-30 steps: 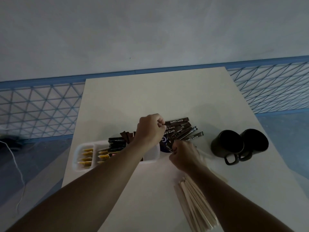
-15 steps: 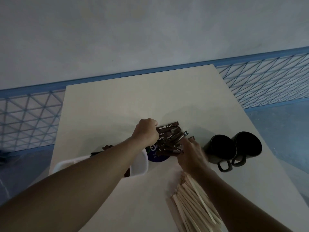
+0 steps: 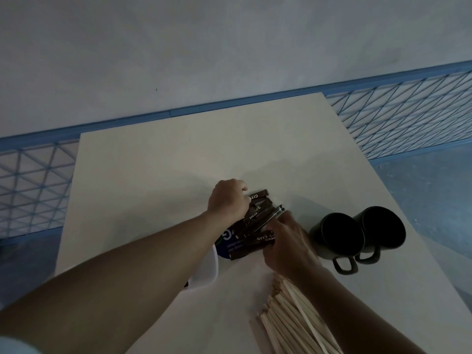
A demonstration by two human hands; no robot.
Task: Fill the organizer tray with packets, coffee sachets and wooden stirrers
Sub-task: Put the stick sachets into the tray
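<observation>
The left hand (image 3: 227,200) and right hand (image 3: 288,242) now clamp their fingers round the once-fanned City Cafe sachets (image 3: 258,215), bundled beside the organizer tray (image 3: 207,272) for loading.

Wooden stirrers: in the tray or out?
Out. The wooden stirrers lie in a pile on the table, beside the organizer tray; most of the tray is hidden by the left forearm.

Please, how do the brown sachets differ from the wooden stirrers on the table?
The brown sachets are dark with white print; the wooden stirrers are pale and plain. The sachets are short, the stirrers longer and thinner. The left hand and right hand grip sachets, not stirrers. Both lie in loose piles on the table.
</observation>
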